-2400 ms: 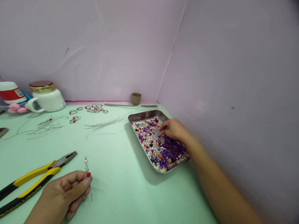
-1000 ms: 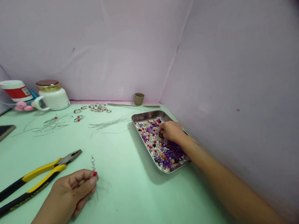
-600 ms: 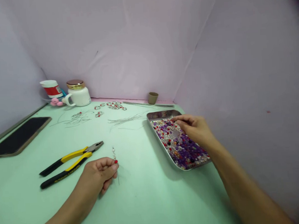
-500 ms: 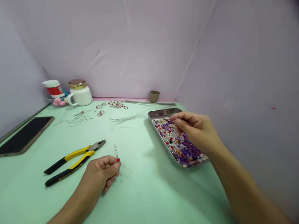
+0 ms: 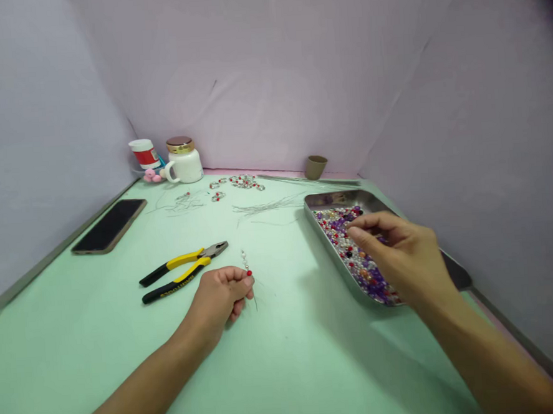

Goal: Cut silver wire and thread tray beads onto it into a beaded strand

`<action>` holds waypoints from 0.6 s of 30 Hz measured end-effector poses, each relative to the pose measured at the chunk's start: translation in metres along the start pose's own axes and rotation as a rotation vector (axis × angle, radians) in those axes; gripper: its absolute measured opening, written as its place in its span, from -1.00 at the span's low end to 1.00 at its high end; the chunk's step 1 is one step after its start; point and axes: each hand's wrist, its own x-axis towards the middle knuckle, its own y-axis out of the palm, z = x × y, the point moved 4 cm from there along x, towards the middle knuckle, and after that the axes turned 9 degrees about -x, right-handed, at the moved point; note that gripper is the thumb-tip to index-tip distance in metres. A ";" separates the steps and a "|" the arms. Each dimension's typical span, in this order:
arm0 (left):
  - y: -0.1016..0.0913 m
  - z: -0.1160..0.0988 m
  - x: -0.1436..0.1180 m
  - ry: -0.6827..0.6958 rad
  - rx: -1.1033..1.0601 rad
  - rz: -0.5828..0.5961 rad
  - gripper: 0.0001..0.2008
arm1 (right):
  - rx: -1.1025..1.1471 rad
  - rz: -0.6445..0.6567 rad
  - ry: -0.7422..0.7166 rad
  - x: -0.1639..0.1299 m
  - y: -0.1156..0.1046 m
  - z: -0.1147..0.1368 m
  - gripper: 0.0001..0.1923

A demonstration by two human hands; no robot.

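My left hand (image 5: 225,292) is closed on a beaded wire (image 5: 245,263), pinched between thumb and forefinger. Clear and white beads and one red bead sit on the wire above the fingertips, and thin wire ends stick out below them. Over the metal tray (image 5: 336,261), my right hand (image 5: 401,249) has thumb and forefinger brought together; anything between them is too small to make out. Mixed beads (image 5: 338,228) in purple, red, white and clear fill much of the tray. Pliers (image 5: 186,269) with yellow and black handles lie beside my left hand.
Loose wires (image 5: 267,205) and finished-looking beaded loops (image 5: 244,181) lie toward the back. A lidded white mug (image 5: 187,165), a red-and-white container (image 5: 145,154) and a small brown cup (image 5: 316,167) stand near the wall. A phone (image 5: 111,226) lies at the left edge.
The camera view has turned left, so everything sits further right in the picture. My right hand has shifted slightly nearer over the tray. My left hand keeps its hold on the beaded wire.
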 end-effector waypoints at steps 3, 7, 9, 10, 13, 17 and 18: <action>-0.003 -0.003 0.000 0.000 -0.029 -0.037 -0.82 | 0.586 0.492 0.282 -0.041 0.052 0.029 -0.81; -0.002 -0.012 -0.002 0.046 -0.097 -0.052 -0.79 | 0.884 0.656 0.606 -0.078 0.099 0.025 -0.72; 0.001 -0.017 -0.006 0.102 -0.158 -0.037 -0.81 | 0.927 0.653 0.656 -0.084 0.107 0.015 -0.70; 0.004 -0.019 -0.009 0.129 -0.187 -0.026 -0.82 | 0.939 0.655 0.661 -0.086 0.108 0.012 -0.69; 0.010 -0.019 -0.016 0.172 -0.240 0.012 -0.85 | 0.959 0.679 0.654 -0.089 0.108 0.008 -0.70; 0.013 -0.015 -0.022 0.204 -0.204 0.033 -0.86 | 0.987 0.729 0.654 -0.093 0.110 0.013 -0.72; 0.013 -0.014 -0.023 0.210 -0.182 0.035 -0.86 | 0.995 0.738 0.655 -0.094 0.110 0.014 -0.73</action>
